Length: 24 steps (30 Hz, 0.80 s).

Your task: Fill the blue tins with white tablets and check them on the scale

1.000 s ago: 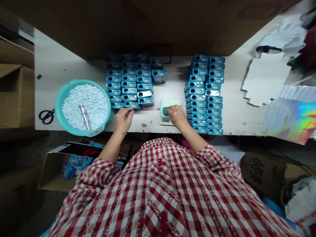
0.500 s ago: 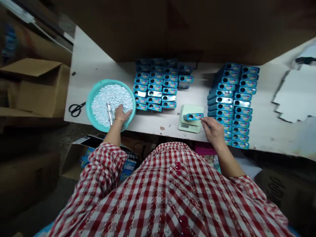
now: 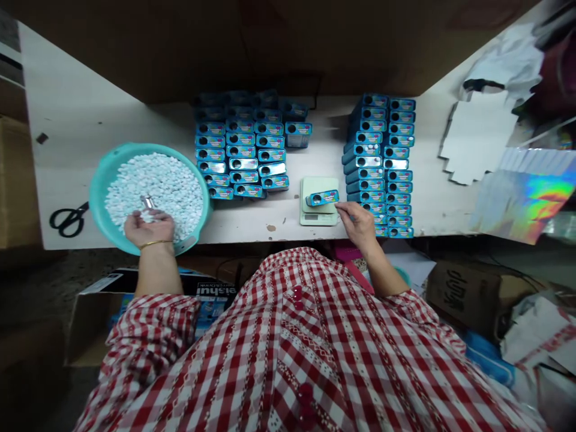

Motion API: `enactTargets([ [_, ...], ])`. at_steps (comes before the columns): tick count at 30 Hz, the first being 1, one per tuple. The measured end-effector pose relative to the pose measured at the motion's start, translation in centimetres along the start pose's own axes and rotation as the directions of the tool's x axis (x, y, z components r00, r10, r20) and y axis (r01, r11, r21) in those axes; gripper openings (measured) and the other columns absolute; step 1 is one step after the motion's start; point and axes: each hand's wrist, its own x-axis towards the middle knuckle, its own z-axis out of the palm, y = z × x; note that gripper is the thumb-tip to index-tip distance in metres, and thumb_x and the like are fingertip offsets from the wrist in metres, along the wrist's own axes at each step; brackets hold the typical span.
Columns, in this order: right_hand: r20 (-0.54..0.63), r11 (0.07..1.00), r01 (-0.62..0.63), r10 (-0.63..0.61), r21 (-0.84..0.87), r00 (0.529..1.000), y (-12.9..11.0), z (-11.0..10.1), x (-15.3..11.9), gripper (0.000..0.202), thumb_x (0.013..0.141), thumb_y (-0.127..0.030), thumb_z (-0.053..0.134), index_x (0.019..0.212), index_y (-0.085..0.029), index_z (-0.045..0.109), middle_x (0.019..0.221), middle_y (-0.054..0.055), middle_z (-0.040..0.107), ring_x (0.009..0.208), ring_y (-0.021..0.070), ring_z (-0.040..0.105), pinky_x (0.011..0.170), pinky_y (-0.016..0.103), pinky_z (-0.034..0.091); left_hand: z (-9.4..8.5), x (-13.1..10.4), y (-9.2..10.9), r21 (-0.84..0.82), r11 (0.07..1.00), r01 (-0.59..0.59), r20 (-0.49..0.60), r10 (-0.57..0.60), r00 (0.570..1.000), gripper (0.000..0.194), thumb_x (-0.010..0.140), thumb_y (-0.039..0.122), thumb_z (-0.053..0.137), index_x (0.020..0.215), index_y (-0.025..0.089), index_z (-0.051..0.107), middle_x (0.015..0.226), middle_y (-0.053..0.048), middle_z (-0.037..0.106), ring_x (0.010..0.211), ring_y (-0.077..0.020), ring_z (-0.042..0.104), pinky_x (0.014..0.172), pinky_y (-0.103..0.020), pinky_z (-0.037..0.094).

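My left hand point(image 3: 150, 228) is palm up in the turquoise basin point(image 3: 99, 195), over small white pellets point(image 3: 166, 180). Its fingers curl around a short shiny metal tool point(image 3: 147, 202), most of which the hand hides. My right hand point(image 3: 357, 225) has thumb and fingertips pinched together at the lower right corner of a small blue box point(image 3: 324, 198). Whatever lies in that pinch is too small to make out. The blue box, with a dark round hole on its upper side, rests slightly tilted on a pale green scale point(image 3: 318, 219).
Rows of similar blue boxes stand left point(image 3: 240, 152) and right point(image 3: 398, 174) of the scale. Black scissors point(image 3: 69, 221) lie left of the basin. A large cardboard box point(image 3: 279, 54) overhangs the table's back. Flat white cardboard point(image 3: 477, 138) and a shiny sheet point(image 3: 535, 192) lie right.
My left hand has turned palm up and closed around the metal tool, which lay beside it in the pellets. My right hand stays by the box on the scale. The view has shifted right.
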Motion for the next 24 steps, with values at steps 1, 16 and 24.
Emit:
enactTargets([
  [1,0.015,1.0,0.003,-0.003,0.021,1.0,-0.2,0.3,-0.1,0.022,0.09,-0.027,0.047,0.095,-0.021,0.067,0.092,0.006,0.071,0.088,0.0178,0.066,0.082,0.034,0.053,-0.3,-0.1,0.2,-0.09,0.996,-0.013,-0.032,0.011,0.999,0.034,0.094,0.026,0.017,0.071,0.02,0.042,0.057,0.003,0.041,0.057,-0.0057,0.038,0.054,-0.014,0.035],
  [16,0.477,0.936,0.349,-0.289,-0.041,0.83,-11.5,8.8,1.6,0.03,0.092,-0.021,0.043,0.119,-0.014,0.052,0.122,0.014,0.056,0.111,0.0222,0.052,0.086,0.035,0.051,13.3,-15.9,-9.6,-0.21,0.747,0.631,0.37,-0.536,0.758,0.024,0.089,0.024,0.044,0.071,0.014,0.057,0.08,-0.006,0.066,0.081,-0.0131,0.064,0.079,-0.028,0.051],
  [24,0.593,0.881,0.378,-0.148,-0.285,0.791,-9.4,8.5,0.7,0.027,0.09,-0.007,0.034,0.108,-0.01,0.054,0.109,0.015,0.057,0.1,0.0217,0.052,0.078,0.032,0.051,14.8,-18.7,-12.1,-0.114,0.647,0.754,0.451,-0.642,0.62,0.03,0.091,0.024,0.038,0.091,0.011,0.064,0.091,-0.01,0.069,0.094,-0.0181,0.065,0.093,-0.034,0.048],
])
